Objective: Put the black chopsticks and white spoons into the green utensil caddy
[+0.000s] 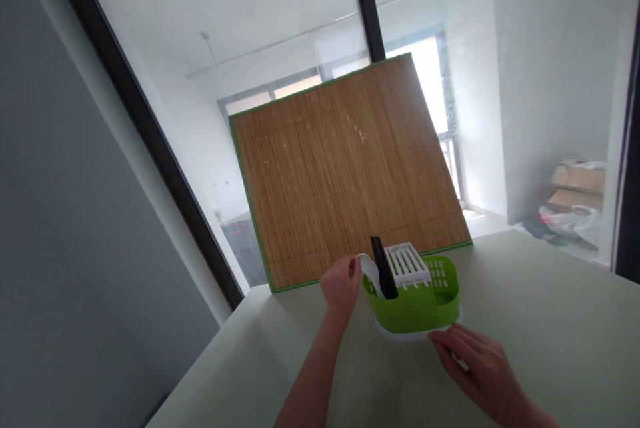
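On the table stands a green holder [405, 311] with a white base tray and holed sides. Black chopsticks [383, 268] and a white spoon [371, 271] lean in its left part. A white slotted rack [407, 263] sits over the middle, and the right compartment shows an open top. My left hand [343, 285] is closed beside the holder's left end, pinching the upper end of the white spoon. My right hand [475, 358] touches the front right edge of the white base, thumb and fingers pressed together there.
A bamboo mat [350, 175] with green edging stands upright behind the holder, against the glass. The pale table [540, 321] extends to both sides. Beyond the glass, cardboard boxes [579, 178] and plastic bags lie at the right.
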`<control>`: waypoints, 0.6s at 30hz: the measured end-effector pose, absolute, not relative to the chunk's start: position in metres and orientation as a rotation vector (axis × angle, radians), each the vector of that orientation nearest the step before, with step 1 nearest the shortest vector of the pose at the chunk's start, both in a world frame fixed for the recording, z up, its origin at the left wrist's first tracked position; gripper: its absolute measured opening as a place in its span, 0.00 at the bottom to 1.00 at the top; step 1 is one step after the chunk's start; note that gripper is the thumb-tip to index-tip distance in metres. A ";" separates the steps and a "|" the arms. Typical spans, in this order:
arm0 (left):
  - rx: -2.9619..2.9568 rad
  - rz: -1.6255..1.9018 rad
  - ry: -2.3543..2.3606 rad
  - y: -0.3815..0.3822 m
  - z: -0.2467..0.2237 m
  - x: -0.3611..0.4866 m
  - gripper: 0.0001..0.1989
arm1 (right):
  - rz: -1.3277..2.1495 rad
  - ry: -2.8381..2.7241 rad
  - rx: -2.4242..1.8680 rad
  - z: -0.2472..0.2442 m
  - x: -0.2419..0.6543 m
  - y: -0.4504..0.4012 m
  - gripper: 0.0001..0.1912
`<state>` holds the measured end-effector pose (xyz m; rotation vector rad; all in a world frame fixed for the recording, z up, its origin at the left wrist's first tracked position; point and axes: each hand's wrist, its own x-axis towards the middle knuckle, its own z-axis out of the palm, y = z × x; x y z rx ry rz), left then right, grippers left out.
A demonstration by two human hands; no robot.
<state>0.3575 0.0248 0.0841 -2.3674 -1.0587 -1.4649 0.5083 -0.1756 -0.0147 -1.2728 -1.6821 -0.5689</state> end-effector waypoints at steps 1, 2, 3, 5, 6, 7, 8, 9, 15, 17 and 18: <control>-2.402 -1.435 -1.109 0.027 0.078 0.359 0.12 | -0.569 -1.684 -1.269 -0.014 0.508 -0.175 0.09; -2.430 -1.404 -1.157 0.028 0.072 0.361 0.12 | -0.575 -1.679 -1.265 -0.014 0.508 -0.175 0.09; -2.455 -1.365 -1.197 0.030 0.067 0.362 0.12 | -0.583 -1.671 -1.263 -0.013 0.508 -0.176 0.09; -2.500 -1.272 -1.235 0.032 0.060 0.365 0.12 | -0.597 -1.654 -1.262 -0.012 0.507 -0.176 0.09; -2.519 -1.226 -1.232 0.033 0.057 0.366 0.13 | -0.601 -1.649 -1.264 -0.012 0.507 -0.176 0.09; -2.534 -1.188 -1.221 0.033 0.055 0.367 0.12 | -0.602 -1.646 -1.269 -0.012 0.508 -0.177 0.09; -2.545 -1.158 -1.206 0.034 0.053 0.367 0.12 | -0.603 -1.647 -1.274 -0.012 0.508 -0.177 0.09; -2.554 -1.134 -1.193 0.034 0.052 0.368 0.11 | -0.602 -1.651 -1.279 -0.012 0.508 -0.178 0.10; -2.584 -1.123 -1.146 0.035 0.049 0.373 0.20 | -0.557 -1.701 -1.283 -0.015 0.507 -0.176 0.09; -2.561 -1.244 -1.126 0.032 0.047 0.369 0.19 | -0.544 -1.716 -1.298 -0.018 0.507 -0.174 0.09; -2.540 -1.321 -1.109 0.027 0.045 0.366 0.17 | -0.540 -1.718 -1.313 -0.019 0.507 -0.174 0.09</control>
